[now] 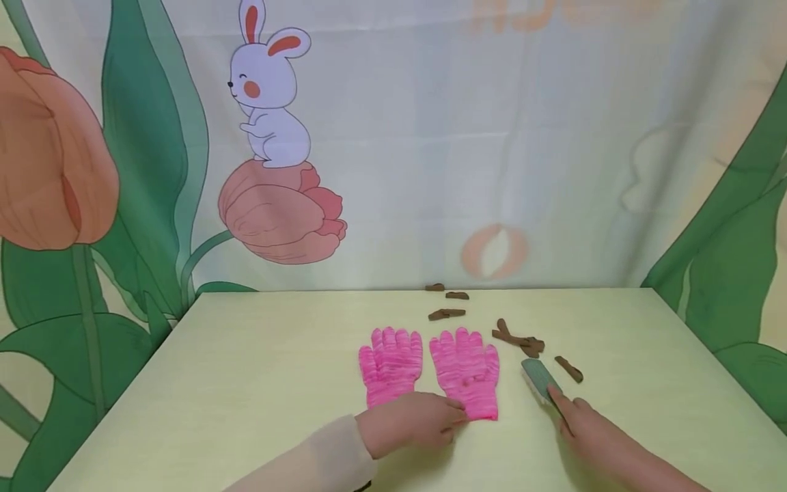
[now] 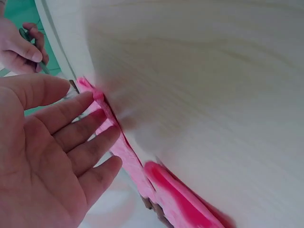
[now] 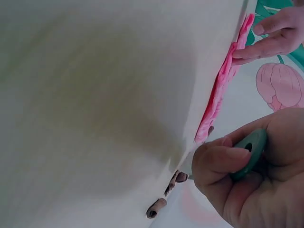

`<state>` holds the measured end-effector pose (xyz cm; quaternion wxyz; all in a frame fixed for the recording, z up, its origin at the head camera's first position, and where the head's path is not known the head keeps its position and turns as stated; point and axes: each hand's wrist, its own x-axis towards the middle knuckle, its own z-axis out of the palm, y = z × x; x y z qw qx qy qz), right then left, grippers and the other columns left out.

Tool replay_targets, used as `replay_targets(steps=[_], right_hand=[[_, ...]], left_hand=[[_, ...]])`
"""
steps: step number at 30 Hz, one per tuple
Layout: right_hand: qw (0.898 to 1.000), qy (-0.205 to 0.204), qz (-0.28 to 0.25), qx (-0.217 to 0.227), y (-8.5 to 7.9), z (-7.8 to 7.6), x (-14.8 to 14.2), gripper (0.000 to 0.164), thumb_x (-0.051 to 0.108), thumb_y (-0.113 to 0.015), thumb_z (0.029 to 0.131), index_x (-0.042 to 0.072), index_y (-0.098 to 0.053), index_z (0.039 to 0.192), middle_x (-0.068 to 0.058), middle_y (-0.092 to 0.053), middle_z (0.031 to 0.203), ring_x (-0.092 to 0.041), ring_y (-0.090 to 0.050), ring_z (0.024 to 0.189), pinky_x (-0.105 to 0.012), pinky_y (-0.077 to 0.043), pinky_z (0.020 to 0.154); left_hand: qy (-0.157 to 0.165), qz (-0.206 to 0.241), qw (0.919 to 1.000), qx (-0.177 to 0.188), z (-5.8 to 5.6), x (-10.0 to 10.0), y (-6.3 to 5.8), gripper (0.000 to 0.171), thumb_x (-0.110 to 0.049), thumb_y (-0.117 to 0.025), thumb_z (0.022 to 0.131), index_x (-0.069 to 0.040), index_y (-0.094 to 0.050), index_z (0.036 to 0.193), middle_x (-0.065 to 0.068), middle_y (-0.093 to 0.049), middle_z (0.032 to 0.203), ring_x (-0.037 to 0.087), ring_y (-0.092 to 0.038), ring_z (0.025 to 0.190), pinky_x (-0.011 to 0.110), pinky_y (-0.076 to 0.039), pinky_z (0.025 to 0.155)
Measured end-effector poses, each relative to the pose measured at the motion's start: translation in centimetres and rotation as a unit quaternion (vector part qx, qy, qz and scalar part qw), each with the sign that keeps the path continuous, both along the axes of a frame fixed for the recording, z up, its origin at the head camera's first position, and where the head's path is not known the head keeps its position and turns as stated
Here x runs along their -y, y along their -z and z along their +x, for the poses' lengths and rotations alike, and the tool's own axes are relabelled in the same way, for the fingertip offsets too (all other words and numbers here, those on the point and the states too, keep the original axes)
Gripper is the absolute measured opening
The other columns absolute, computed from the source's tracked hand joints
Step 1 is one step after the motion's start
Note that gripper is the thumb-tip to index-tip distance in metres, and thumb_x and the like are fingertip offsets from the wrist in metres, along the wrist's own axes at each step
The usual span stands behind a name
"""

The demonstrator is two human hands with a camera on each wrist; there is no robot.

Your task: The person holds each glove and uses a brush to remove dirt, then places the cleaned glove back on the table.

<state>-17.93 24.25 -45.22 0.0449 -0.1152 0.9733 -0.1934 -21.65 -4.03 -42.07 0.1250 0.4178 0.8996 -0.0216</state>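
Note:
Two pink knitted gloves lie flat side by side on the table, fingers toward the back: the left glove (image 1: 391, 362) and the right glove (image 1: 465, 362). My left hand (image 1: 415, 420) reaches across the left glove's cuff, its fingertips on the cuff of the right glove. Its fingers are loosely extended in the left wrist view. In my right hand (image 1: 591, 425) I grip the handle of a green brush (image 1: 539, 378) with pale bristles, to the right of the gloves. The handle's end (image 3: 258, 146), with a hole in it, pokes out of the curled fingers in the right wrist view.
Several brown, bark-like pieces lie behind and right of the gloves: a crossed cluster (image 1: 519, 339), one piece (image 1: 568, 369) beside the brush, and others (image 1: 447, 314) near the back edge. A printed curtain (image 1: 418, 150) hangs behind the pale table (image 1: 246, 369).

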Motion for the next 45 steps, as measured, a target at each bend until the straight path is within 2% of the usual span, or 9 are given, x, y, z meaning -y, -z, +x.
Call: replay_targets(steps=[5, 11, 17, 22, 27, 32, 36, 40, 45], right_hand=[[1.0, 0.0, -0.013, -0.011, 0.0, 0.0, 0.9, 0.052, 0.001, -0.054, 0.1, -0.019, -0.039, 0.146, -0.024, -0.059, 0.098, -0.017, -0.051, 0.073, -0.029, -0.046, 0.061], [1.0, 0.011, -0.024, -0.014, -0.6, -1.5, 2.6, 0.055, 0.004, -0.053, 0.101, -0.019, -0.035, 0.148, -0.03, -0.061, 0.105, -0.018, -0.052, 0.076, -0.031, -0.049, 0.062], [0.998, 0.024, -0.049, 0.001, -1.2, -3.5, 4.0, 0.056, 0.006, -0.048, 0.103, -0.021, -0.031, 0.149, -0.035, -0.061, 0.111, -0.019, -0.049, 0.074, -0.028, -0.045, 0.061], [0.998, 0.04, -0.049, 0.016, -1.2, -4.4, 4.6, 0.056, 0.006, -0.048, 0.103, -0.023, -0.03, 0.147, -0.041, -0.058, 0.114, -0.023, -0.053, 0.077, -0.033, -0.048, 0.064], [0.998, 0.047, -0.03, 0.016, -1.2, -4.4, 5.3, 0.056, 0.007, -0.05, 0.103, -0.023, -0.031, 0.147, -0.041, -0.057, 0.115, -0.025, -0.056, 0.081, -0.038, -0.052, 0.068], [0.998, 0.057, -0.029, 0.027, -1.6, -4.2, 5.7, 0.057, 0.008, -0.049, 0.104, -0.019, -0.029, 0.15, -0.04, -0.056, 0.117, -0.024, -0.056, 0.079, -0.036, -0.051, 0.065], [0.997, 0.058, -0.031, 0.033, -1.8, -4.1, 5.8, 0.058, 0.009, -0.049, 0.105, -0.019, -0.029, 0.151, -0.04, -0.055, 0.118, -0.024, -0.055, 0.078, -0.035, -0.05, 0.064], [0.997, 0.053, -0.042, 0.031, -1.6, -4.1, 5.8, 0.058, 0.009, -0.05, 0.104, -0.018, -0.029, 0.151, -0.038, -0.056, 0.114, -0.022, -0.053, 0.075, -0.033, -0.048, 0.062], [0.997, 0.057, -0.043, 0.041, -1.6, -4.2, 5.8, 0.058, 0.01, -0.05, 0.105, -0.016, -0.028, 0.153, -0.035, -0.056, 0.113, -0.021, -0.052, 0.073, -0.031, -0.046, 0.061]], left_hand=[[-0.01, 0.01, 0.9998, 0.017, -0.1, 1.6, -0.3, 0.038, -0.02, -0.056, 0.104, -0.022, -0.064, 0.141, -0.008, -0.061, 0.147, 0.009, -0.056, 0.139, 0.023, -0.045, 0.115], [-0.026, 0.012, 0.999, 0.034, -0.5, 2.0, -0.6, 0.037, -0.019, -0.055, 0.105, -0.022, -0.064, 0.141, -0.007, -0.061, 0.149, 0.011, -0.054, 0.141, 0.025, -0.043, 0.117], [-0.045, 0.037, 0.9981, 0.021, 0.2, 2.7, -1.7, 0.037, -0.014, -0.053, 0.104, -0.019, -0.065, 0.139, -0.002, -0.062, 0.148, 0.015, -0.055, 0.141, 0.029, -0.047, 0.115], [-0.061, 0.08, 0.9949, 0.003, 0.4, 4.8, -3.0, 0.036, -0.012, -0.053, 0.103, -0.016, -0.066, 0.137, 0.002, -0.062, 0.147, 0.02, -0.057, 0.139, 0.037, -0.051, 0.111], [-0.085, 0.138, 0.9868, -0.002, 0.6, 7.5, -3.8, 0.037, -0.009, -0.052, 0.101, -0.01, -0.067, 0.135, 0.009, -0.063, 0.146, 0.027, -0.059, 0.137, 0.046, -0.051, 0.111], [-0.099, 0.174, 0.9797, -0.005, 1.3, 9.7, -4.3, 0.04, -0.008, -0.055, 0.099, -0.006, -0.063, 0.138, 0.012, -0.063, 0.145, 0.032, -0.058, 0.137, 0.05, -0.047, 0.114], [-0.115, 0.192, 0.974, -0.033, 1.2, 11.4, -4.7, 0.041, -0.009, -0.058, 0.1, -0.002, -0.06, 0.14, 0.014, -0.063, 0.145, 0.035, -0.058, 0.137, 0.052, -0.047, 0.113], [-0.16, 0.2, 0.9645, -0.063, 0.7, 13.2, -4.6, 0.042, -0.008, -0.059, 0.099, -0.001, -0.059, 0.141, 0.018, -0.061, 0.146, 0.037, -0.058, 0.136, 0.053, -0.048, 0.112], [-0.213, 0.186, 0.9549, -0.09, 0.0, 14.9, -3.5, 0.042, -0.008, -0.062, 0.097, -0.003, -0.062, 0.138, 0.018, -0.061, 0.145, 0.038, -0.06, 0.134, 0.055, -0.051, 0.107]])
